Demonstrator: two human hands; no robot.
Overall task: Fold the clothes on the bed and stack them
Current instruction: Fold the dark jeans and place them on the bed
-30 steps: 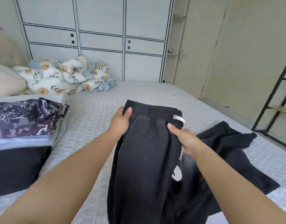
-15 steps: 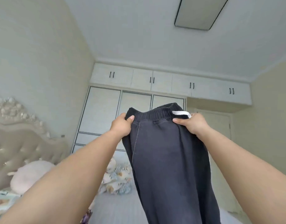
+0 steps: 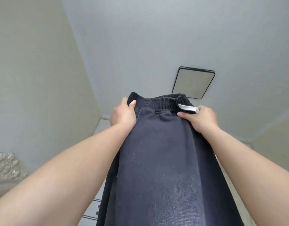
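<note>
A pair of dark grey trousers [image 3: 163, 160] with an elastic waistband and a white drawstring hangs in the air in front of me. My left hand [image 3: 122, 115] grips the left end of the waistband, thumb on the front. At the right end my right hand [image 3: 200, 119] pinches the band beside the white drawstring [image 3: 187, 108]. The legs drop out of view at the bottom. The bed and the stack of folded clothes are out of sight.
The view points up at the ceiling with a square ceiling light [image 3: 193, 82]. The carved top of the headboard [image 3: 6, 165] shows at the lower left. Wardrobe doors [image 3: 94, 207] peek out beside the trousers.
Both hands have lifted the trousers from the bed up high, still gripping the waistband. The view has tilted from the bed up to the ceiling.
</note>
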